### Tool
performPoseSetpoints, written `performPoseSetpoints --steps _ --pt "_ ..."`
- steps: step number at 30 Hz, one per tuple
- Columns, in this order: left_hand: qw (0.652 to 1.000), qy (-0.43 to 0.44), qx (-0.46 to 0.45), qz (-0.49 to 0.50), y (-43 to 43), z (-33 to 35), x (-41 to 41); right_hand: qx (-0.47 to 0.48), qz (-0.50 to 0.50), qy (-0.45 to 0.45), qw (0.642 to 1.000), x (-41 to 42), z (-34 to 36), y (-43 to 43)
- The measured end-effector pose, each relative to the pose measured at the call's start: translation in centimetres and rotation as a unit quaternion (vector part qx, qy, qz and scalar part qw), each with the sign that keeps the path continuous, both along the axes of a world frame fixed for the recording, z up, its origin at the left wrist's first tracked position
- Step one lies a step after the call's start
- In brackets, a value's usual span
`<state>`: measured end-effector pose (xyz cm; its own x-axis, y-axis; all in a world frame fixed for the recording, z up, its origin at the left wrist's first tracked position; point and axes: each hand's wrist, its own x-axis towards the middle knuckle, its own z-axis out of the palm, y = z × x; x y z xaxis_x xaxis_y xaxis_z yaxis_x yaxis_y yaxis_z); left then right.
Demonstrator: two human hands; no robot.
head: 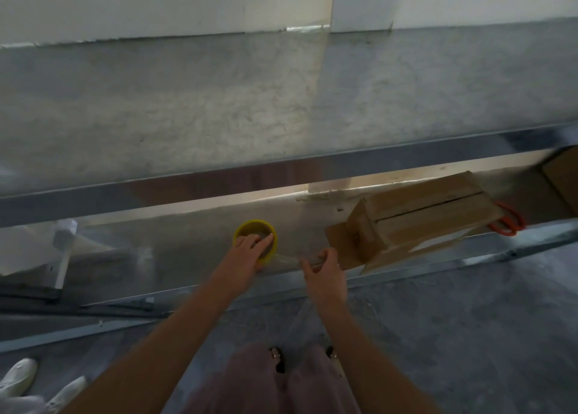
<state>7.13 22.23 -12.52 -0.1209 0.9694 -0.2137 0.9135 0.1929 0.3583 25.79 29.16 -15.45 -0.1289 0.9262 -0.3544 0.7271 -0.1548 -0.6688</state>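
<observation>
A yellow tape roll (pixel 250 224) lies flat on the lower metal shelf (pixel 187 244). My left hand (pixel 247 254) holds it, fingers laid over the core and thumb against its outer side. A strip of clear tape (pixel 287 259) runs from the roll to the right. My right hand (pixel 325 276) pinches the strip's free end with curled fingers. Just right of that hand, a brown cardboard box (pixel 422 216) lies on the shelf with its near end flap folded out.
Orange-handled scissors (pixel 509 223) stick out behind the box's right end. More cardboard (pixel 563 179) sits at the far right. The upper shelf's metal edge (pixel 281 169) overhangs the work area. A white object (pixel 62 235) stands at the left. Another person's white shoes (pixel 18 379) are on the floor.
</observation>
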Motion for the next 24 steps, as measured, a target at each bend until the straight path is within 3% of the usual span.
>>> performPoseSetpoints --steps 3,5,7,9,11,16,24 --pt "1.0 0.005 0.0 -0.014 -0.2 0.6 0.5 -0.015 0.059 -0.009 0.998 0.8 1.1 0.3" --pt "0.999 0.029 0.03 -0.032 -0.4 1.5 1.0 0.028 0.118 -0.02 0.992 1.7 2.8 -0.2" --pt "0.995 0.042 0.083 -0.033 -0.3 2.7 2.1 0.147 0.176 -0.024 0.973 3.1 5.0 -0.9" --pt "0.993 0.045 0.105 -0.024 0.4 4.2 4.0 0.293 0.217 -0.017 0.931 4.8 7.2 -0.7" --pt "0.992 0.046 0.115 -0.027 1.8 5.5 6.3 0.377 0.244 -0.033 0.893 6.5 9.1 0.8" --pt "0.984 0.057 0.169 -0.02 6.9 8.4 13.6 0.366 0.302 -0.131 0.871 12.0 11.5 7.5" --pt "0.981 0.047 0.154 0.107 12.7 7.2 23.0 0.315 0.33 -0.168 0.874 22.9 11.1 19.8"
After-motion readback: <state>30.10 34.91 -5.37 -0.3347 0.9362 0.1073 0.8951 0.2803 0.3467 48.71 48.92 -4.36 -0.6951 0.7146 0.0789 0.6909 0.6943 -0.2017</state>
